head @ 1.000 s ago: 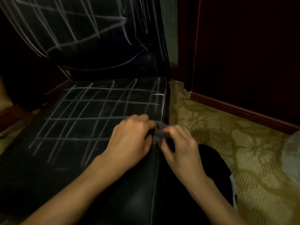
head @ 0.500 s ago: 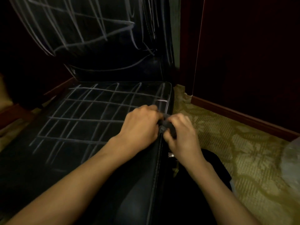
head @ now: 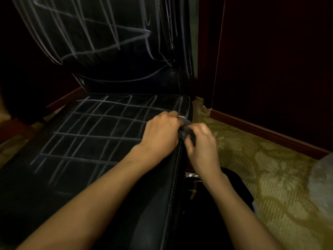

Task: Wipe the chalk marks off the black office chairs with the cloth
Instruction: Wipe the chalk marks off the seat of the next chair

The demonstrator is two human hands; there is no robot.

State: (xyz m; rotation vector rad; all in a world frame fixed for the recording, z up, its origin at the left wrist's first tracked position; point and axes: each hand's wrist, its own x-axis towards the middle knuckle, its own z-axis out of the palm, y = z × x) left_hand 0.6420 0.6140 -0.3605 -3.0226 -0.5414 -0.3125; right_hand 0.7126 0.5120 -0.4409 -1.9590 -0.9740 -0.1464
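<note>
A black office chair fills the left of the head view; its seat [head: 86, 141] carries a grid of white chalk lines and its backrest [head: 111, 42] has long chalk scribbles. At the seat's right edge, my left hand [head: 162, 132] and my right hand [head: 201, 143] meet, both gripping a small dark grey cloth [head: 187, 131] bunched between the fingers. Most of the cloth is hidden by the hands. The near part of the seat, under my forearms, bears almost no chalk.
A yellow patterned carpet [head: 261, 177] lies to the right of the chair. Dark red wall panels with a skirting board [head: 266, 132] stand behind it. A clear plastic bag [head: 322, 183] sits at the right edge. My dark-clothed knee [head: 234, 192] is beside the seat.
Both hands with the cloth have slid further along the seat's right edge towards the backrest. The view has tilted slightly, showing more of the backrest.
</note>
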